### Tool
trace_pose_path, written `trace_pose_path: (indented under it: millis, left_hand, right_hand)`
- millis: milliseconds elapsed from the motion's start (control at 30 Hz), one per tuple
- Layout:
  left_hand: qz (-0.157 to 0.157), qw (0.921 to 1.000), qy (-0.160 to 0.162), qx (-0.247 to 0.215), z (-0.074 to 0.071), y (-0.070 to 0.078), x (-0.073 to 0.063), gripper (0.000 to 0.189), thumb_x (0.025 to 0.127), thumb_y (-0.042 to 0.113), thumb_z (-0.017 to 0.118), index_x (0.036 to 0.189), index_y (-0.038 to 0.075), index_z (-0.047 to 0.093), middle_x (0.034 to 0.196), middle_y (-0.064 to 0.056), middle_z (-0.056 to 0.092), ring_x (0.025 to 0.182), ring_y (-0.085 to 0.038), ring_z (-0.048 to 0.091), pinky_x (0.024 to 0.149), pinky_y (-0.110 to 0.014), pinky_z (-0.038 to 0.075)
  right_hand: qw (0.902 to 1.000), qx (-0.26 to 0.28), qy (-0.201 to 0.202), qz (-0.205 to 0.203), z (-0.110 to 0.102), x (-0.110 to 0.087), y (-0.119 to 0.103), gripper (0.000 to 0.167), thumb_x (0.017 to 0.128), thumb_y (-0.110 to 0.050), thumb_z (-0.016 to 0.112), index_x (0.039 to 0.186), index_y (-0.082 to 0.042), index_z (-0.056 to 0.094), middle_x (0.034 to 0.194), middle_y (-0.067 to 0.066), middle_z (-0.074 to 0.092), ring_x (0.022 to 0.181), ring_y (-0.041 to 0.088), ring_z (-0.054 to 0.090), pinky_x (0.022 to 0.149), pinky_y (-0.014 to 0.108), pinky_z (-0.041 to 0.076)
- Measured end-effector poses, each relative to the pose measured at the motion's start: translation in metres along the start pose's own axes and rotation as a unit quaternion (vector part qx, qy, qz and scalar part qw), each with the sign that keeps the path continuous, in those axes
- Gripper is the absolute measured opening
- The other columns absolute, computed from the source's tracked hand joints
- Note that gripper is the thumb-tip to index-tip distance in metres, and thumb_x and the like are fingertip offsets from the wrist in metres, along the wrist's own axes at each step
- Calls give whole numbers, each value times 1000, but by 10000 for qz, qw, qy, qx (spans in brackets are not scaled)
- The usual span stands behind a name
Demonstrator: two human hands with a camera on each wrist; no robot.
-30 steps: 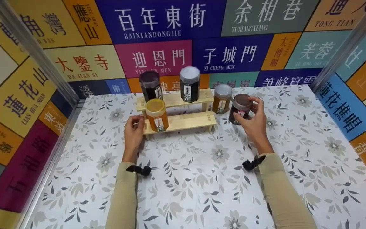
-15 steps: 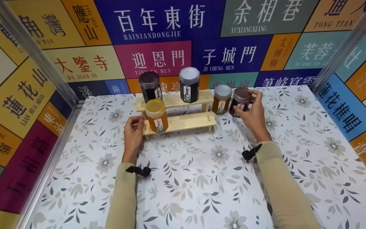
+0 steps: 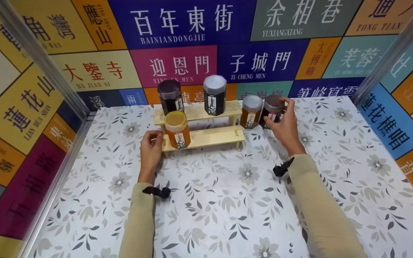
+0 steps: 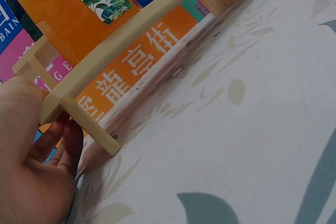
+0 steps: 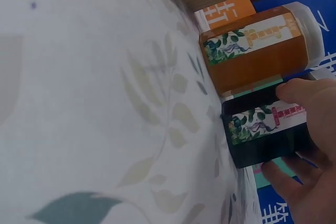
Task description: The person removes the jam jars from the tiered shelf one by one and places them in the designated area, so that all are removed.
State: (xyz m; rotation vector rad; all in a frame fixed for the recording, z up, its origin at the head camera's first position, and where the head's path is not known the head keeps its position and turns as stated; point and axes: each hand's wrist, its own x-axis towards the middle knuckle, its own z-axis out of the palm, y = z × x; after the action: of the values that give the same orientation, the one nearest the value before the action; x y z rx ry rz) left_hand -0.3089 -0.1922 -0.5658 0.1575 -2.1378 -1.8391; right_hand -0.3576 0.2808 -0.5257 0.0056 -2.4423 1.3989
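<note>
My right hand (image 3: 287,125) grips a dark jar with a brown lid (image 3: 274,104), thumb on the near side and fingers round the far side. Its label, with red print, faces the right wrist camera. Close beside it stands an amber jar with a whitish lid (image 3: 251,116), right of the two-step wooden stand (image 3: 215,136). My left hand (image 3: 151,148) holds the left end of the stand's lower step; in the left wrist view the fingers (image 4: 71,142) curl below the board (image 4: 100,66). An orange jar with a yellow lid (image 3: 177,130) sits on that step, near this hand.
On the upper step stand a dark jar with a dark lid (image 3: 170,96) at left and a dark jar with a white lid (image 3: 214,96) further right. Panels with Chinese lettering (image 3: 181,25) wall the back and sides. A leaf-patterned cloth (image 3: 210,200) covers the table.
My right hand has moved the brown-lidded jar back and slightly left, up beside the amber jar. The left hand and the stand stay where they were.
</note>
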Motion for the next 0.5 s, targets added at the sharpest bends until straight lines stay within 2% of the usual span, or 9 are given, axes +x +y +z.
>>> trace_pose_path:
  millis: [167,333,433,500]
  left_hand:
    - [-20,10000,12,-14,-1,1,0,18,110,14,61,121,0,65,124,-16,65,113,-23,63,91,-24,52]
    - [-8,10000,14,19,0,1,0,17,110,14,61,120,0,65,123,-17,66,111,-23,64,89,-23,53]
    - [12,10000,25,61,0,1,0,17,110,14,61,120,1,66,123,-17,66,110,-23,64,89,-23,53]
    - [21,10000,10,60,0,1,0,17,110,14,61,120,1,66,123,-17,66,110,-23,64,90,-24,53]
  right_hand:
    - [9994,-182,110,-261,3,-3,-4,89,95,-15,83,164,-20,29,161,17,47,152,36,45,121,57,42]
    - [9924,-676,798,-642,11,-14,-16,94,92,-21,88,167,-16,31,169,20,33,159,39,27,129,61,27]
    - [9860,-808,1154,-894,16,-22,-29,87,94,-23,86,165,-14,36,173,20,26,163,39,19,131,61,25]
    - [9836,-795,1254,-1028,21,-28,-40,79,96,-23,84,162,-13,41,176,19,23,165,37,18,131,60,27]
